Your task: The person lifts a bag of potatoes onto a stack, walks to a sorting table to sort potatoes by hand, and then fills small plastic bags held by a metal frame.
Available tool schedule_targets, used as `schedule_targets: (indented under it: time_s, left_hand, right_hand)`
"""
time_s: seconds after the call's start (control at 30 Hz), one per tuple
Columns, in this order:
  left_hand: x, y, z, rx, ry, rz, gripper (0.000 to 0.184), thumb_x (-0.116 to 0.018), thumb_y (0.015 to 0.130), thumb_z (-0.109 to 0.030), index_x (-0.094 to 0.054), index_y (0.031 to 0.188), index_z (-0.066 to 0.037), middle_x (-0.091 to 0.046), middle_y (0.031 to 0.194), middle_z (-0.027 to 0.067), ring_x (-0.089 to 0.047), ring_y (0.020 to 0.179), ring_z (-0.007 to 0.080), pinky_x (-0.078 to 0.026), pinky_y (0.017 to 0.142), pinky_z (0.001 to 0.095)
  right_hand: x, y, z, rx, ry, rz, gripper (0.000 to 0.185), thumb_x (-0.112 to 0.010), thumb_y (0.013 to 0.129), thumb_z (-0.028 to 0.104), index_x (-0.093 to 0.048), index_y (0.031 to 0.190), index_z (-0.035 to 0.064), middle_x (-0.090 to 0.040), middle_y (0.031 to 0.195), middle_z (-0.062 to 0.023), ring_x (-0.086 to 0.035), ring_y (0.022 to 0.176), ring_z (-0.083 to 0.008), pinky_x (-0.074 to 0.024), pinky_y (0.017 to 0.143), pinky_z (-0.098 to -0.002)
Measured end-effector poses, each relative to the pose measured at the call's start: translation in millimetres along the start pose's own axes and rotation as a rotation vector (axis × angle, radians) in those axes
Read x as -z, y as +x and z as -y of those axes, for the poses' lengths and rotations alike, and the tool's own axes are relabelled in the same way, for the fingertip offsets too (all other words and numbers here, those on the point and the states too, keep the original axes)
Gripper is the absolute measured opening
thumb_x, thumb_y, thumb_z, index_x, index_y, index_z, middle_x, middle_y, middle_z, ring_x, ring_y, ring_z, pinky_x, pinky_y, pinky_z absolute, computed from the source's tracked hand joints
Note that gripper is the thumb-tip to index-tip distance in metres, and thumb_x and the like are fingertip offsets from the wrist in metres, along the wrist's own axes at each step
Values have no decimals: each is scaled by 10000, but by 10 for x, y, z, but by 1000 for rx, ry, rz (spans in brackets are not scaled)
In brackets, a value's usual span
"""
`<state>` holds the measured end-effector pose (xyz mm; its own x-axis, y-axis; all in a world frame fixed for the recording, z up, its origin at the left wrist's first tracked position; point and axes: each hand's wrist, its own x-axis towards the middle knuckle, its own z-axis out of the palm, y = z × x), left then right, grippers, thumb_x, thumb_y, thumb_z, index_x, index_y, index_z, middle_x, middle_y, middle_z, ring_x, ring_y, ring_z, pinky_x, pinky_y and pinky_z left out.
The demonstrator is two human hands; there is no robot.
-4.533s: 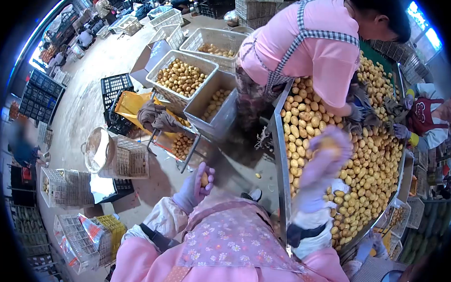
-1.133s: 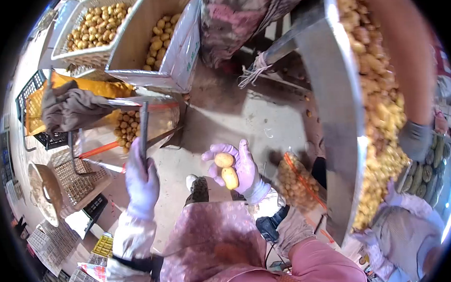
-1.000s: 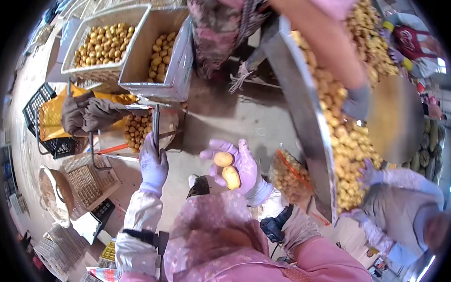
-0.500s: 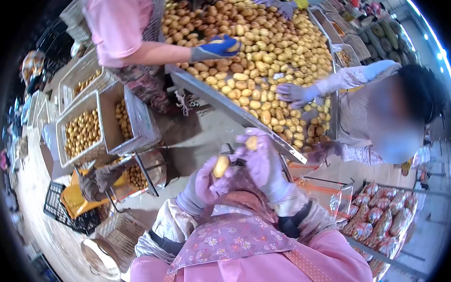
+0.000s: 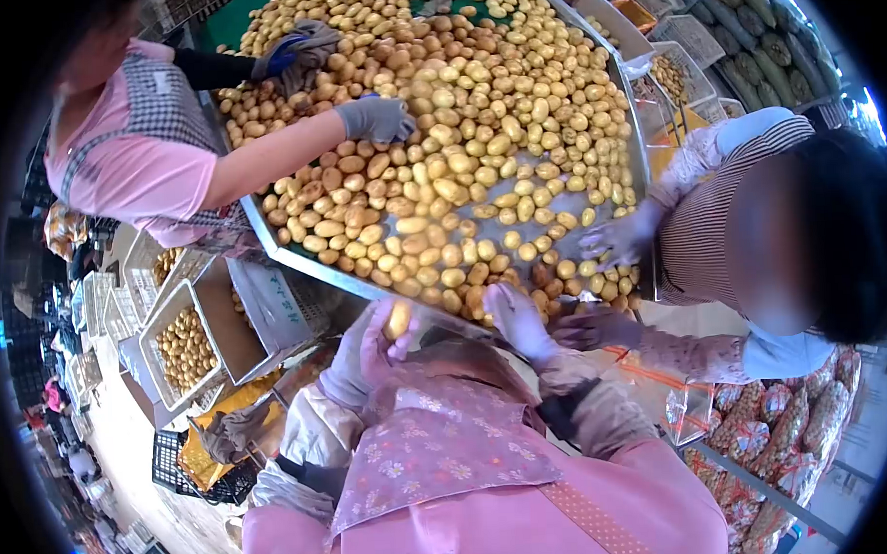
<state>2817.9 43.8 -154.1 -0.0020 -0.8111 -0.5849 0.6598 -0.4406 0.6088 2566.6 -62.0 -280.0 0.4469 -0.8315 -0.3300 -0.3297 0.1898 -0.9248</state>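
Note:
My left hand [image 5: 368,340], in a pale lilac glove, is closed round a yellow potato [image 5: 398,320] just off the near edge of the sorting table. My right hand [image 5: 519,321], gloved alike, reaches over the table's metal rim [image 5: 365,279] with its fingers stretched toward the loose potatoes [image 5: 475,276]. I make out no potato in it, though its palm side is hidden. Many more potatoes [image 5: 437,101] cover the table beyond.
A co-worker's grey-gloved hand [image 5: 374,119] works among the potatoes at left. At right another person's gloved hand [image 5: 613,240] lies on the table. Crates of potatoes [image 5: 184,350] stand at lower left, filled net bags [image 5: 780,412] at lower right.
My view has shifted nearer the table. My right hand has moved forward to the potatoes, and the one it held no longer shows. My left hand still holds a potato.

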Motion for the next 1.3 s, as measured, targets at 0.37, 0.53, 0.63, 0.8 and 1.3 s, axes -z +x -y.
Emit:
schedule_targets:
  time_s: [0.37,0.53,0.63,0.8,1.3]
  left_hand:
    - [851,1535,-57,-606,1125,-598,268,-670,880,-196,-582,1098,-66,-587,928,104,-589,844,241,-488,743,344]
    - [573,1650,463,-463,2097,-61,936,-655,848,-482,-242,1536,0,-335,1510,279,-191,1468,424,-43,1202,582]
    - [462,1500,281,-422,1928,256,593,-630,882,-397,-543,1372,-74,-462,1418,261,-375,1368,451,-136,1204,556]
    - [862,1539,-104,-454,1599,173,443,-634,884,-318,-624,1279,-116,-529,1360,228,-496,1271,424,-337,1128,505]
    - [736,1378,218,-483,1417,227,395,-529,994,-292,-602,1306,-60,-639,1222,204,-628,1093,337,-517,940,409]
  right_hand:
    - [516,1028,336,540,-842,-140,218,-608,921,219,-638,1104,106,-668,952,-113,-642,827,-292,-500,750,-460]
    - [-89,1722,264,516,-824,-374,542,-655,881,332,-539,1374,137,-458,1449,-165,-432,1325,-423,-408,1032,-542]
    - [-81,1177,-116,672,-1011,34,572,-655,866,307,-504,1405,194,-430,1483,-161,-393,1370,-414,-339,1079,-601]
    - [478,529,36,304,-1043,27,362,-652,845,228,-606,1203,194,-527,1308,-124,-497,1206,-364,-411,1000,-504]
    - [-604,1780,356,400,-1362,205,187,-618,850,198,-656,1028,156,-607,1049,-72,-618,964,-263,-498,812,-429]
